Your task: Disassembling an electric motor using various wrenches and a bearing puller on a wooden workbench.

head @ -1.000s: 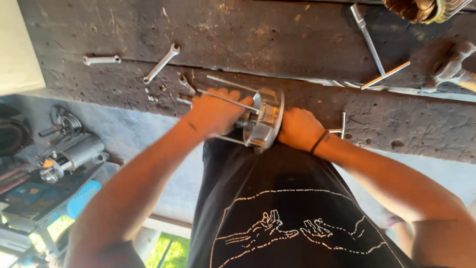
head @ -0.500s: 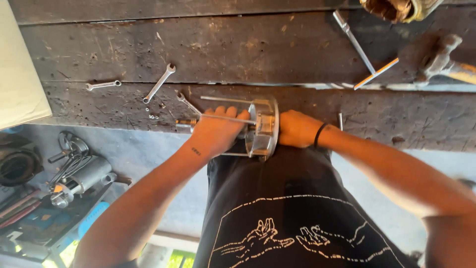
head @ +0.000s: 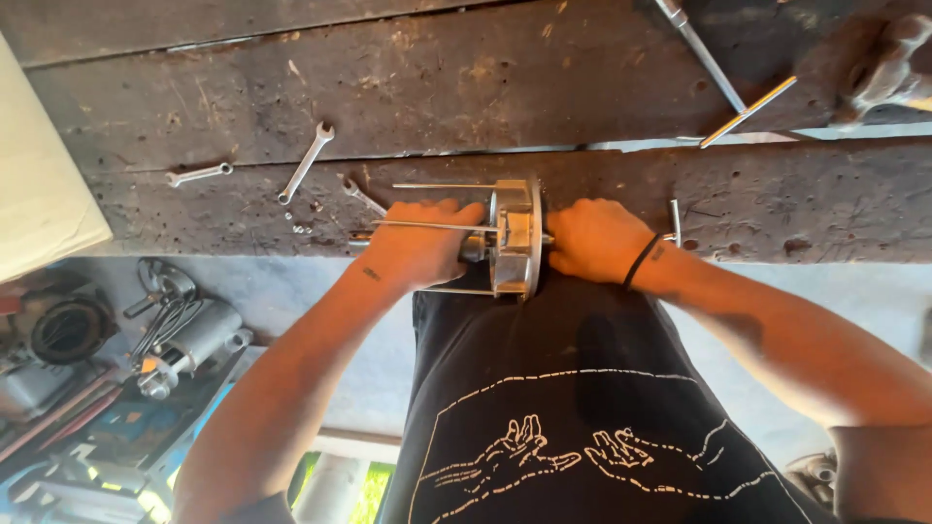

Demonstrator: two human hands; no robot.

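Left hand [head: 419,247] and right hand [head: 594,240] around a round metal housing [head: 516,238] at a dark wooden workbench [head: 485,87] edge.

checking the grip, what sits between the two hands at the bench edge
In the head view, a round metal plate with long rods sits between the left hand and right hand.

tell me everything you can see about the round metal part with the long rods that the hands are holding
The round metal part is a shiny silver disc standing on edge at the near edge of the dark wooden workbench. Thin long rods run leftward from it, roughly level. The left hand grips among the rods; the right hand presses against its other face. Its centre is hidden.
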